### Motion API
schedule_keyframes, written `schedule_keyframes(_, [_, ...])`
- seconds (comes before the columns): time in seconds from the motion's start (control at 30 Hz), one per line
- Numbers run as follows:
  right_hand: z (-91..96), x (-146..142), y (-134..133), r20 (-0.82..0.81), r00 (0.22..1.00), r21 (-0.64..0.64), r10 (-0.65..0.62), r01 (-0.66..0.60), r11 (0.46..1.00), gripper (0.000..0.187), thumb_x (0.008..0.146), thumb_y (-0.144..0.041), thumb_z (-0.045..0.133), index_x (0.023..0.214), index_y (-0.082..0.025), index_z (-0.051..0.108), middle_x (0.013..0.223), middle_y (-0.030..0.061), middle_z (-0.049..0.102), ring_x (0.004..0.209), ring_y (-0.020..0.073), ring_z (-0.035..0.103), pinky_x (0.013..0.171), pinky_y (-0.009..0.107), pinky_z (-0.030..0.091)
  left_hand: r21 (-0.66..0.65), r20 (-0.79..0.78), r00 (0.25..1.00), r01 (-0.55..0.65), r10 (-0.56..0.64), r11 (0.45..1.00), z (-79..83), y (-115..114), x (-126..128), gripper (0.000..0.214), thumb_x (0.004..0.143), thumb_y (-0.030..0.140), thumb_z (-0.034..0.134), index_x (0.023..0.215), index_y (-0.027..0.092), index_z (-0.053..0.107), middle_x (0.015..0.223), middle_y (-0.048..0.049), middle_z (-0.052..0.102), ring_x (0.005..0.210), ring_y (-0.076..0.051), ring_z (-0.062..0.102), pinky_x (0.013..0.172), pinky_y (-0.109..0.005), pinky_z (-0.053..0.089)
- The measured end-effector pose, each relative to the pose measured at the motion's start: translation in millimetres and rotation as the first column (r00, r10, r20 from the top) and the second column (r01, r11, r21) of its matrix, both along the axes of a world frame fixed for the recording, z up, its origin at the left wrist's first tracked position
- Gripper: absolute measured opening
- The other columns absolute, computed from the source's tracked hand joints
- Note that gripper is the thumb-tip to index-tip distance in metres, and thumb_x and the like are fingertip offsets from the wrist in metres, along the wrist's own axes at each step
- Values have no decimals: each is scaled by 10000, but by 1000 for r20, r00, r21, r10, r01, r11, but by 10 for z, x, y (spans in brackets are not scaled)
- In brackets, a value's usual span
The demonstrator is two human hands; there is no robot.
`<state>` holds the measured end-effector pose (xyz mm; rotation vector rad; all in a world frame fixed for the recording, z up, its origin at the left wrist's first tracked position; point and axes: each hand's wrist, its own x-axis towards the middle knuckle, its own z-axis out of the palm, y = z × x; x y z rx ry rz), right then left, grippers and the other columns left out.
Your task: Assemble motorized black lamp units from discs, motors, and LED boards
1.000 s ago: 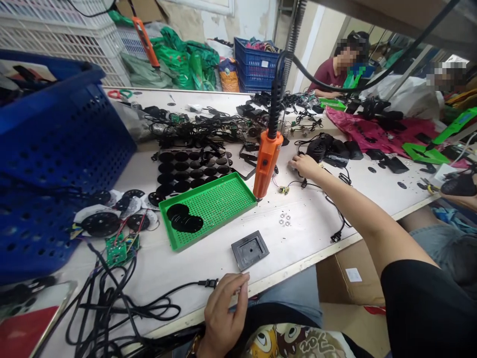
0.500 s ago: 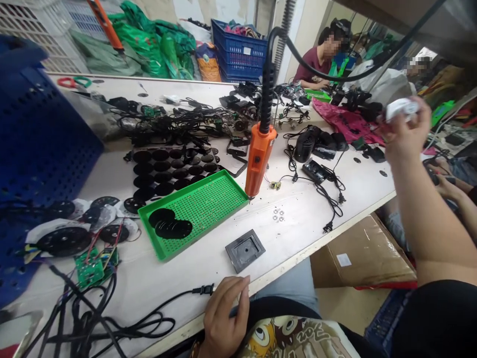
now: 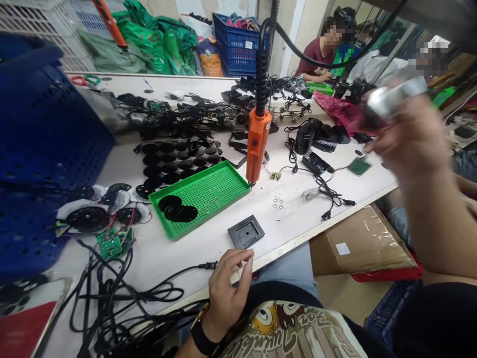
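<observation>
The person's right hand (image 3: 406, 134) is raised well to the right of the orange hanging electric screwdriver (image 3: 257, 146), clenched around a white-and-silver part (image 3: 395, 98) too blurred to identify. A small green circuit board (image 3: 358, 166) shows just below that hand, also blurred, so I can't tell whether it is lying on the white workbench (image 3: 305, 219) or in the air. The left hand (image 3: 228, 293), with a black wristwatch (image 3: 201, 338) on its wrist, is in front of the screwdriver at the bench edge, fingers loosely curled around nothing I can see, near a black power plug (image 3: 212, 265). The screwdriver's tip hangs just off the corner of a green perforated tray (image 3: 208, 191) holding black discs (image 3: 175, 209). A dark square housing (image 3: 246, 232) and small nuts (image 3: 278, 202) lie close by. The raised part looks like the piece in hand; any next move on it calls for a closer look, and the screwdriver hangs untouched.
</observation>
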<state>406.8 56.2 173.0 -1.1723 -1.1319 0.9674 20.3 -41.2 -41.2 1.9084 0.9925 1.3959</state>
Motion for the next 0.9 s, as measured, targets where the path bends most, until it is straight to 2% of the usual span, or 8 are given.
schedule_keyframes(0.03, [-161, -174, 66, -13, 999, -4, 34, -34, 999, 276, 1002, -380, 601, 1269, -362, 666, 1390, -57, 713, 999, 148, 785, 527, 142, 529, -17, 14, 1000, 16, -15, 1000, 14, -19, 3, 263, 964, 86, 606, 1175, 228, 670, 1041, -34, 739, 1007, -143, 701, 907, -253, 585])
schedule_keyframes(0.07, [-325, -323, 142, -61, 992, -90, 109, -114, 989, 281, 989, -362, 620, 1258, -301, 677, 1369, -1, 729, 942, 160, 794, 491, 143, 526, -35, 23, 999, 28, -27, 999, 24, -42, 3, 265, 968, 92, 602, 1181, 236, 669, 1049, -32, 736, 1021, -144, 698, 919, -254, 582])
schedule_keyframes(0.13, [-625, -541, 297, -198, 972, -296, 123, -179, 938, 253, 977, -391, 641, 1146, -215, 708, 1241, 87, 780, 804, 179, 801, 388, 134, 503, -74, 32, 999, 40, -38, 996, 33, -93, -9, 271, 975, 101, 597, 1192, 248, 666, 1061, -25, 733, 1034, -139, 695, 923, -243, 575])
schedule_keyframes(0.23, [-909, -715, 426, -324, 938, -450, 125, -269, 851, 258, 1017, -398, 581, 1071, -175, 699, 1140, 128, 795, 743, 170, 792, 350, 124, 501, -121, 36, 999, 25, -21, 992, 31, -153, -40, 261, 982, 107, 592, 1181, 260, 665, 1072, -15, 734, 1055, -134, 693, 938, -234, 565])
schedule_keyframes(0.4, [-902, -819, 295, -437, 842, -434, 317, -506, 745, 355, 1057, -428, 478, 1192, -164, 674, 1190, 137, 777, 817, 194, 804, 369, 143, 539, -167, 38, 999, -8, 14, 986, 38, -145, -36, 254, 987, 116, 601, 1175, 271, 671, 1077, -6, 729, 1048, -129, 689, 916, -222, 558])
schedule_keyframes(0.6, [-805, -847, 71, -506, 778, -412, 374, -598, 687, 452, 1077, -448, 367, 1167, -143, 689, 1201, 158, 780, 871, 214, 805, 402, 178, 567, -171, 80, 995, 73, -60, 982, 143, -17, 115, 237, 999, 132, 595, 1172, 274, 672, 1085, -14, 705, 1026, -135, 673, 897, -240, 550])
schedule_keyframes(0.77, [-961, -1043, -106, -536, 754, -436, 380, -633, 640, 474, 1075, -404, 350, 1110, -112, 722, 1058, 161, 815, 933, 217, 804, 607, 220, 631, -184, 137, 988, 99, -74, 978, 327, 137, 273, 275, 997, 186, 630, 1248, 291, 669, 1288, -53, 666, 1235, -187, 619, 1033, -322, 518])
schedule_keyframes(0.9, [-1187, -1302, -245, -532, 773, -485, 346, -613, 624, 428, 1070, -331, 375, 1016, -105, 733, 912, 146, 814, 826, 178, 784, 757, 257, 627, -225, 174, 979, 147, -108, 963, 373, 282, 374, 398, 1039, 248, 580, 1422, 358, 605, 1516, -52, 568, 1434, -223, 510, 1187, -416, 436])
